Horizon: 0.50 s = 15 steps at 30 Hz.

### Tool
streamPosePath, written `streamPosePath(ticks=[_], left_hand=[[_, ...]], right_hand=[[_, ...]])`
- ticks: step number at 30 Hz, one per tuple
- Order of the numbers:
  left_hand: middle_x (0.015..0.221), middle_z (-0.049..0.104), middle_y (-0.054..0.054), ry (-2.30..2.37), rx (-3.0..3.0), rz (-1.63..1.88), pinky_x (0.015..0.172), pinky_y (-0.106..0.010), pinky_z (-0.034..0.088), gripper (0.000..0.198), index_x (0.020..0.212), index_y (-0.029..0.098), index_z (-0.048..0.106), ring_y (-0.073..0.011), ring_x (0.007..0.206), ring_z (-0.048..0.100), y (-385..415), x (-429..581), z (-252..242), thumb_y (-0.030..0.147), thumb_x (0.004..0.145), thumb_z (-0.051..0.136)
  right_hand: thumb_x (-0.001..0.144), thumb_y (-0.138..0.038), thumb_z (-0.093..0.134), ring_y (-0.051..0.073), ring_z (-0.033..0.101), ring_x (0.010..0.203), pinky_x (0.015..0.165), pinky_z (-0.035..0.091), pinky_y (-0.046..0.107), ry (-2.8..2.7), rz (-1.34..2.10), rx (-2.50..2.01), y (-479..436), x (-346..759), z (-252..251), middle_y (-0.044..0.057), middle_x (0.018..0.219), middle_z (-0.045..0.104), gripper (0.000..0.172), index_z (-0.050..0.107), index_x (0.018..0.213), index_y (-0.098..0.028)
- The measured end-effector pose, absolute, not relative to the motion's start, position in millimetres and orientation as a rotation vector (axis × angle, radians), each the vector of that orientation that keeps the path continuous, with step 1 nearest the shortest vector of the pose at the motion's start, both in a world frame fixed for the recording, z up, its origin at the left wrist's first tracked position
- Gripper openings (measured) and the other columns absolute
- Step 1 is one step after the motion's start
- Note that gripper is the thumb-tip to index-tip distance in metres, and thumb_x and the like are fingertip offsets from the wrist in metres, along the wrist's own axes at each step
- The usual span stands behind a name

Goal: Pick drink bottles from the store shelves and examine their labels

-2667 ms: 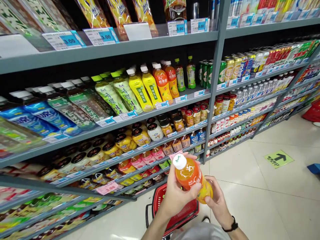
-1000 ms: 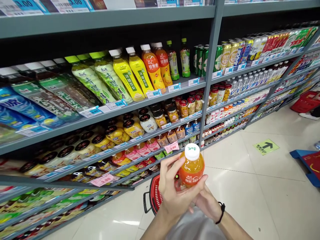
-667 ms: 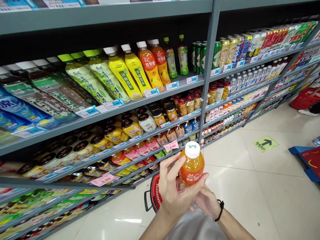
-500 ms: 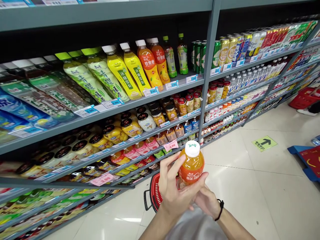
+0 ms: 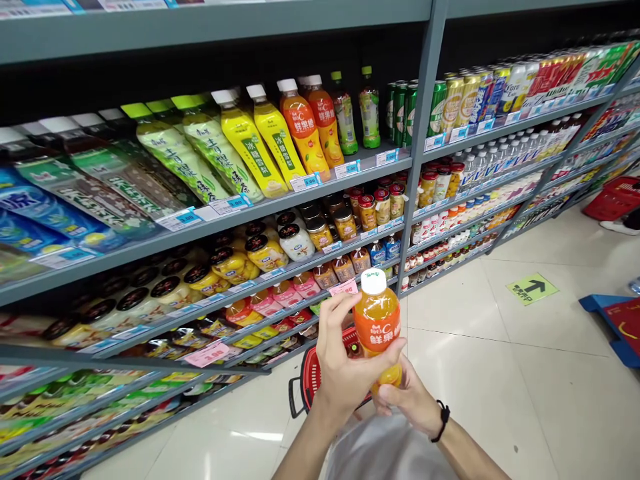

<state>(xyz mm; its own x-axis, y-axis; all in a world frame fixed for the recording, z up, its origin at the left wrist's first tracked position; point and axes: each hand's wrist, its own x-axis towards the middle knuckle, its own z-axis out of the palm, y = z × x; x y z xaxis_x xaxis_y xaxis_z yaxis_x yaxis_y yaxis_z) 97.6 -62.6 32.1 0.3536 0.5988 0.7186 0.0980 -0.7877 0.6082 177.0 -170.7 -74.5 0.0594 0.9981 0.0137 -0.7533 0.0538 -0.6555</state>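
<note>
Orange juice bottle (image 5: 377,319) held over a shop's tiled floor (image 5: 475,373).

Bright overhead light glares on the tiled floor (image 5: 255,437); edges bow.

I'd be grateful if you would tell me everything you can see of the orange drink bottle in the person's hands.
It is a clear plastic bottle of orange-yellow drink with a white cap and an orange label with white lettering. It stands nearly upright above a red shopping basket, gripped by the left hand, with the right hand at its lower end.
</note>
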Motion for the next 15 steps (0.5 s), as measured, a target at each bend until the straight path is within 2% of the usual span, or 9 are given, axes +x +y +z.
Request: streamPosePath(ticks=[3, 6, 8, 12, 15], left_hand=[[0.142, 0.056, -0.015, 0.566, 1.942, 1.287, 0.105, -0.043, 0.058, 0.072, 0.146, 0.025, 0.052, -0.0310, 0.130, 0.061, -59, 96, 27, 0.031, 0.083, 0.086], [0.146, 0.056, -0.013, 0.529, 1.666, 1.128, 0.102, -0.037, 0.060, 0.064, 0.147, 0.028, 0.048, -0.0276, 0.127, 0.066, -55, 99, 26, 0.028, 0.090, 0.078], [0.145, 0.058, -0.011, 0.542, 1.529, 1.102, 0.101, -0.033, 0.059, 0.061, 0.143, 0.029, 0.051, -0.0246, 0.123, 0.068, -50, 102, 27, 0.028, 0.090, 0.080], [0.144, 0.063, -0.012, 0.613, 1.325, 1.106, 0.098, -0.031, 0.061, 0.065, 0.141, 0.026, 0.055, -0.0233, 0.118, 0.070, -40, 105, 26, 0.032, 0.084, 0.087], [0.143, 0.065, -0.012, 0.649, 1.201, 1.100, 0.096, -0.034, 0.062, 0.067, 0.141, 0.026, 0.055, -0.0251, 0.116, 0.072, -35, 104, 25, 0.038, 0.084, 0.087]], right_hand=[[0.081, -0.049, 0.090, 0.002, 0.040, 0.049, 0.043, 0.035, 0.013, -0.513, 1.471, -0.562, -175, 178, -69, -0.004, 0.081, 0.065, 0.070, 0.046, 0.131, -0.027], [0.081, -0.055, 0.089, 0.001, 0.036, 0.046, 0.039, 0.031, 0.012, -0.463, 1.517, -0.593, -178, 180, -61, -0.001, 0.085, 0.069, 0.069, 0.047, 0.129, -0.026], [0.082, -0.059, 0.087, 0.001, 0.036, 0.045, 0.038, 0.030, 0.012, -0.451, 1.530, -0.617, -179, 181, -58, 0.001, 0.086, 0.070, 0.066, 0.050, 0.125, -0.024], [0.088, -0.071, 0.073, 0.007, 0.049, 0.048, 0.043, 0.043, 0.018, -0.455, 1.575, -0.576, -180, 181, -56, 0.004, 0.084, 0.071, 0.065, 0.053, 0.124, -0.022], [0.093, -0.070, 0.067, 0.012, 0.059, 0.055, 0.050, 0.054, 0.025, -0.479, 1.546, -0.557, -182, 180, -59, 0.007, 0.088, 0.073, 0.064, 0.052, 0.132, -0.021]])
